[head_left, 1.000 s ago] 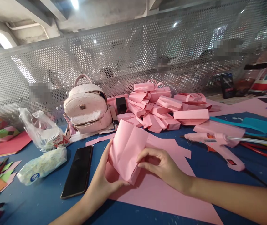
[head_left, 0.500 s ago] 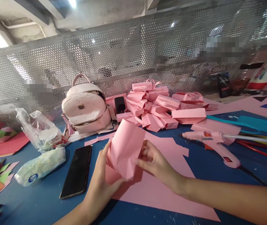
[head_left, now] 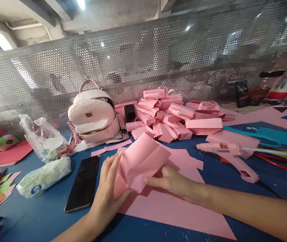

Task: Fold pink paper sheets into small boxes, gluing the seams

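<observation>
A folded piece of pink paper (head_left: 143,158), bent into a hollow shape, is held between both my hands above the table. My left hand (head_left: 110,185) grips its left side, the thumb along the lower edge and the fingers behind. On the lower right side, my right hand (head_left: 168,183) pinches it with the thumb in front; the other fingers are partly hidden by the paper. Beneath lies a large flat pink sheet (head_left: 183,211). Off to the right rests a pink glue gun (head_left: 230,154) with a clear glue stick in its back.
A black phone (head_left: 82,185) and a tissue pack (head_left: 44,176) lie left on the blue table (head_left: 37,222). Behind stand a pale pink backpack (head_left: 93,116), a plastic bag (head_left: 44,139) and a heap of folded pink paper pieces (head_left: 167,114), before a perforated metal screen (head_left: 138,57).
The held pink paper has tipped to the right and its upper part has spread wider. My right hand has shifted slightly lower and rightward along it. My left hand keeps its hold.
</observation>
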Action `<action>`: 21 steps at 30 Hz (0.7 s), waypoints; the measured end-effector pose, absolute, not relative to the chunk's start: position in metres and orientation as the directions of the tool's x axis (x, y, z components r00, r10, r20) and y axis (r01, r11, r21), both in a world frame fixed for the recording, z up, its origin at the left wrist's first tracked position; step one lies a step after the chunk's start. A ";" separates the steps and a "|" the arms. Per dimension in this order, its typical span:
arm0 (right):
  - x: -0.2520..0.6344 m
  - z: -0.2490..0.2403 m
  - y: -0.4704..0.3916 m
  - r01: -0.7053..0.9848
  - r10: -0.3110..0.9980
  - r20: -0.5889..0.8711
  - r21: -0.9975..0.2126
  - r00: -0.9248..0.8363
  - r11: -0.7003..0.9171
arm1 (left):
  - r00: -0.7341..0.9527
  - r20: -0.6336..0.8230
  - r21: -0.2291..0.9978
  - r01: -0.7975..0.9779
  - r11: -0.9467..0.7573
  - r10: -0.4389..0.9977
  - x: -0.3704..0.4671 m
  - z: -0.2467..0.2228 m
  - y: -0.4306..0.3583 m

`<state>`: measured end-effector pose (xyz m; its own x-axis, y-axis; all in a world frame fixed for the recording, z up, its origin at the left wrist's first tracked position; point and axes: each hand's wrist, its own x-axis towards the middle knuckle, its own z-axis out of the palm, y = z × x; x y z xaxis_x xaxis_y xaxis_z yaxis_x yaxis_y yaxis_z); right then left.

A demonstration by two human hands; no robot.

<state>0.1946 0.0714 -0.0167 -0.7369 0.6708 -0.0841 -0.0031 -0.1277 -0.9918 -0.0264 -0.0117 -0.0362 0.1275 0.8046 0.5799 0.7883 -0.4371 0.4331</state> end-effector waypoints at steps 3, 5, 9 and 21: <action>0.195 -0.019 0.071 0.051 0.657 -0.121 -0.991 -0.744 -0.125 | 0.146 0.580 0.415 0.793 -0.446 0.801 -0.029 -0.037 -0.010; 0.196 -0.019 0.072 0.083 0.647 -0.139 -0.990 -0.749 -0.116 | 0.178 0.582 0.395 0.791 -0.467 0.793 -0.032 -0.037 -0.008; 0.196 -0.012 0.071 0.115 0.637 -0.151 -0.989 -0.756 -0.098 | 0.336 0.613 0.186 0.818 -0.545 0.715 -0.035 -0.032 -0.006; 0.194 0.000 0.043 0.084 0.477 -0.314 -0.893 -0.821 -0.442 | 0.553 0.628 -0.261 0.812 -0.522 0.547 -0.030 -0.023 -0.012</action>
